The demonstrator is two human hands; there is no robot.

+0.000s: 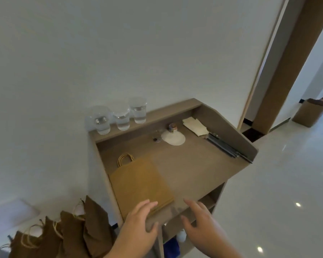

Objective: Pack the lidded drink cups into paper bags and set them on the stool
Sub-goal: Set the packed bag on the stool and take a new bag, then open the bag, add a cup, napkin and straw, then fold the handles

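Observation:
Three clear lidded drink cups (119, 116) with water stand in a row on the back ledge of a brown desk (194, 164). A stack of flat brown paper bags (138, 181) lies on the desk's left side, handles toward the wall. My left hand (138, 218) rests at the near edge of that stack, fingers on the bags and thumb against the desk's front edge. My right hand (199, 220) hovers with relaxed fingers over the desk's front edge, holding nothing. Several packed brown bags (67, 233) stand at lower left; what they stand on is hidden.
On the desk's back part lie a white round lid (173, 138), a small jar (172, 127), folded napkins (194, 125) and dark straws (226, 146) along the right wall. A cardboard box (309, 112) stands in the doorway at right. Glossy floor lies to the right.

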